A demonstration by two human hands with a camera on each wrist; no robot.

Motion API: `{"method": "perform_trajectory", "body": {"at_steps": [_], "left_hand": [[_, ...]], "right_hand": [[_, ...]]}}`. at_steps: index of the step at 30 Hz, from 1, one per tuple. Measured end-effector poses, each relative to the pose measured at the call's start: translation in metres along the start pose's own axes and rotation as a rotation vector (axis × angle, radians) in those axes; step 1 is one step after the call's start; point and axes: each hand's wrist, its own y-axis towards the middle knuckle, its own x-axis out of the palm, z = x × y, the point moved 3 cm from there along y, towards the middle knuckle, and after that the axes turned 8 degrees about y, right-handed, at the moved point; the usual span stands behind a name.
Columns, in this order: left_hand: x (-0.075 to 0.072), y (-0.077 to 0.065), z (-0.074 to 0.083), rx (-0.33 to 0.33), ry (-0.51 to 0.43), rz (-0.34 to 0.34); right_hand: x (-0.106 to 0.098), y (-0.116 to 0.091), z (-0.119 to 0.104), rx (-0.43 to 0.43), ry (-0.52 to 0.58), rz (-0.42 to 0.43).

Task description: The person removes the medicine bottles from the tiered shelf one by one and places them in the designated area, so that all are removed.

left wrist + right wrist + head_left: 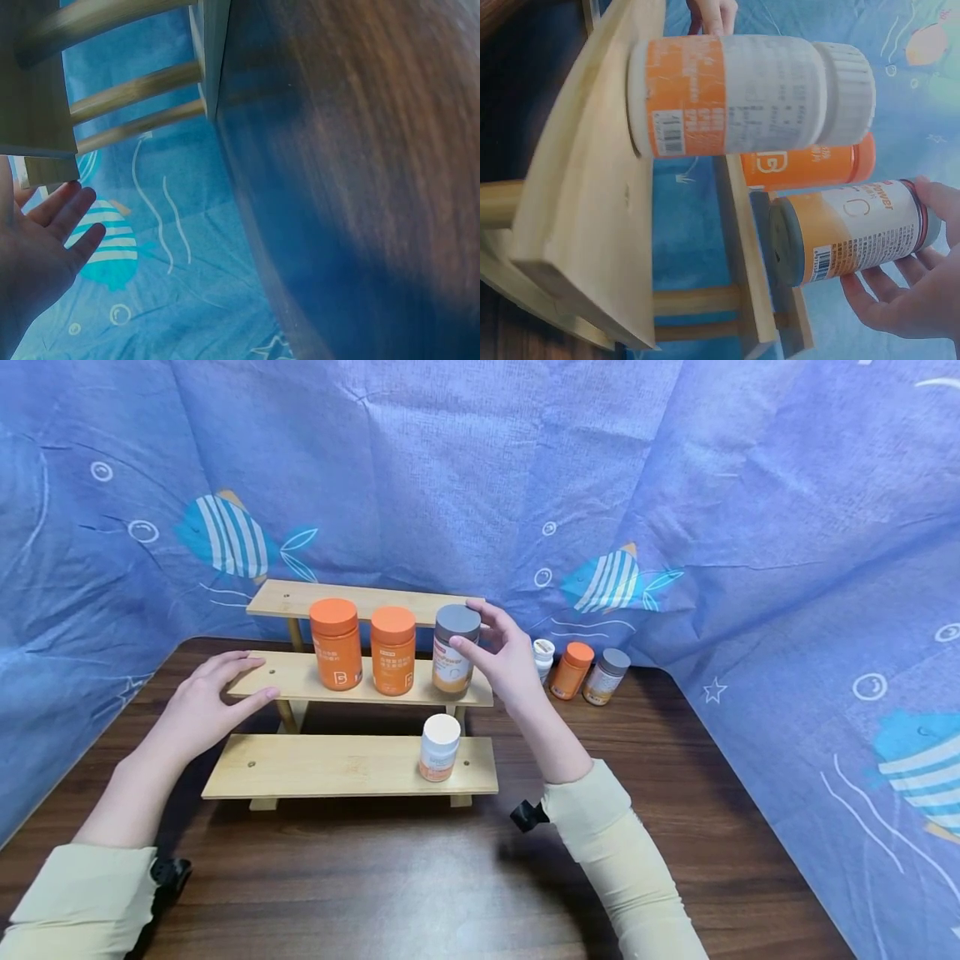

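Observation:
My right hand [504, 653] grips a grey-lidded supplement bottle [453, 660], thumb and fingers around its upper part. The bottle is at the right end of the middle shelf [292, 672]; in the right wrist view its base [786, 241] is close to the board, and I cannot tell if they touch. To its left on that shelf stand two orange bottles, a larger one [336, 647] and a smaller one [393, 653]. My left hand [206, 706] has its fingertips at the middle shelf's left end, fingers extended, holding nothing.
A white bottle [439, 750] stands near the right end of the bottom shelf [315, 767]. The top shelf [375, 600] is behind. Right of the rack, a small white bottle [543, 652], an orange bottle [572, 672] and another grey-lidded bottle [606, 678] stand on the dark wooden table [420, 877].

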Motion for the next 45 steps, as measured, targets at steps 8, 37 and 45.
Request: {"method": "perform_trajectory", "body": {"at_steps": [8,37,45], "left_hand": [[0.0,0.0,0.001,0.005,0.002,0.002],[0.0,-0.001,0.0,-0.002,0.007,-0.01],[0.0,-0.002,0.002,0.007,0.009,-0.005]], "right_hand": [[-0.012,-0.001,-0.007,-0.033,-0.014,-0.034],[-0.077,-0.014,-0.004,-0.039,0.02,-0.053],[-0.093,-0.018,0.006,-0.036,0.038,-0.037]]}}
